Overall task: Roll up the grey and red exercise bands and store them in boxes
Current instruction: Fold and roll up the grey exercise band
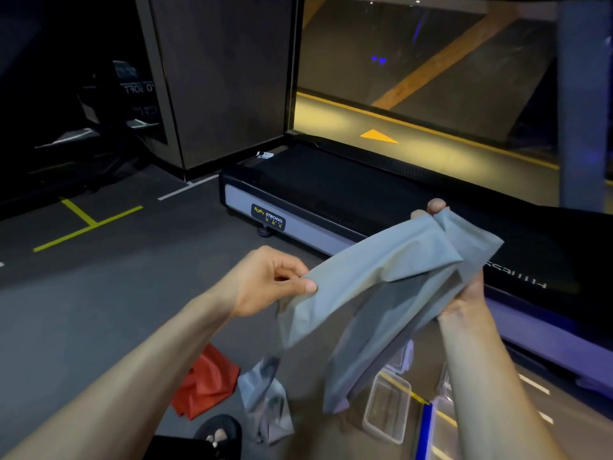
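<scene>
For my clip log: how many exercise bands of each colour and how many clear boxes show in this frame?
Grey exercise bands: 1, the grey band gripped by the left hand and right hand, its tail hanging to the floor
Red exercise bands: 1, the red band crumpled on the floor
Clear boxes: at least 2, clear box and another box partly hidden
Total: 4

Floor (99, 310): dark grey matting, marked with yellow tape lines (87, 224) at left and white lines near the wall. A red band (207, 383) is seen crumpled on the floor. Just beside it, to the right, the trailing end of the grey band (268, 403) is piled. Clear plastic boxes (386, 410) are set on the floor at lower right, across a yellow line. A treadmill (331, 200) labelled BODY STRONG stands behind.
</scene>
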